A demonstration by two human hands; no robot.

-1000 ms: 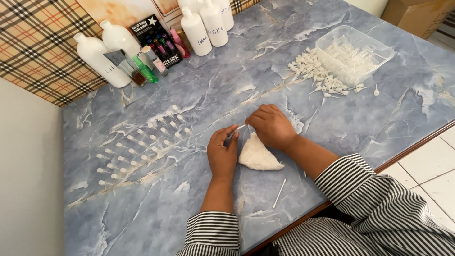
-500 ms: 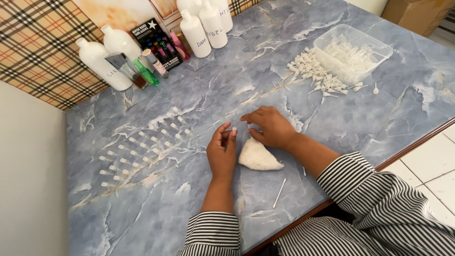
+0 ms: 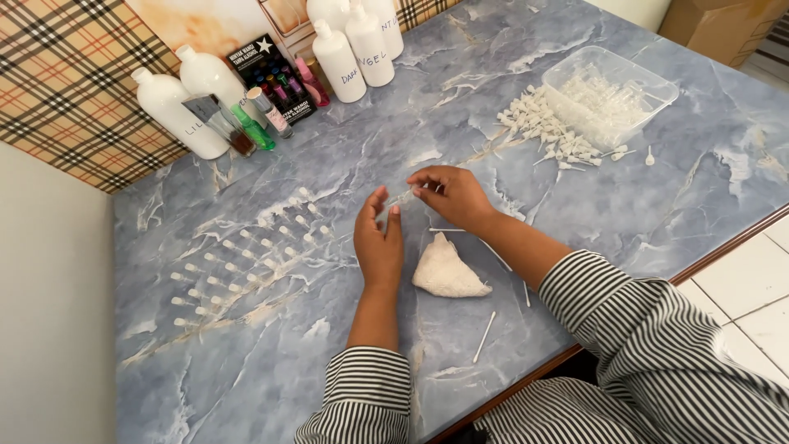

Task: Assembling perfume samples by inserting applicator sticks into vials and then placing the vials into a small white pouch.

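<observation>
Vial (image 3: 400,200): tiny, clear, light, likely slippery and fragile; right hand (image 3: 450,196) pinches one end, left hand (image 3: 380,242) fingertips loosely steady the other, grip light

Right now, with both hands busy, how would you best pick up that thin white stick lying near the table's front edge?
Pinch the thin white stick at its middle, coming straight down from above. It lies flat on the blue marbled tabletop with bare surface on both sides, apart from the white crumpled cloth, so fingers probably fit on either side.
</observation>
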